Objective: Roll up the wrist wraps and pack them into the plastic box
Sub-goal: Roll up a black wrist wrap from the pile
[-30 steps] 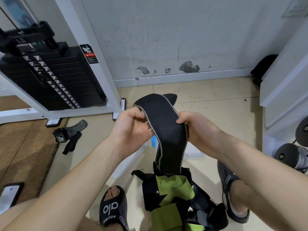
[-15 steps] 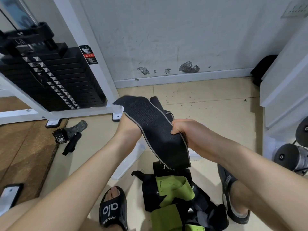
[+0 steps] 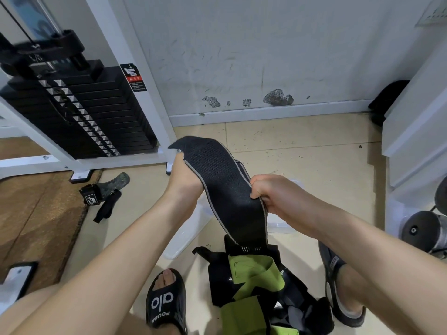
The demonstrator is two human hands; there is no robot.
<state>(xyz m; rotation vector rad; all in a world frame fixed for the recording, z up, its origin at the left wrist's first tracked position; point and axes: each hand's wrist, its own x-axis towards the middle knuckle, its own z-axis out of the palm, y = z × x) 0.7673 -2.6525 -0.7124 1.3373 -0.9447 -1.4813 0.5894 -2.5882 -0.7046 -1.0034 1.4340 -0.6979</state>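
Note:
A long black wrist wrap with grey edging stretches between my hands above the floor. My left hand holds its upper end from underneath, fingers hidden behind the fabric. My right hand grips the wrap lower down along its right edge, fingers curled round it. The wrap's lower end hangs down to a pile of black and green wraps on the floor between my feet. The clear plastic box lies on the floor below my hands, mostly hidden by my arms and the wrap.
A weight stack machine with a white frame stands at the left. Two dark straps lie on the floor by a brown mat. A phone rests at the lower left. White furniture and dumbbells are at the right.
My left hand has turned and lifted the wrap's top end up and to the left. My right hand has slid down along the wrap's right edge, pulling it taut.

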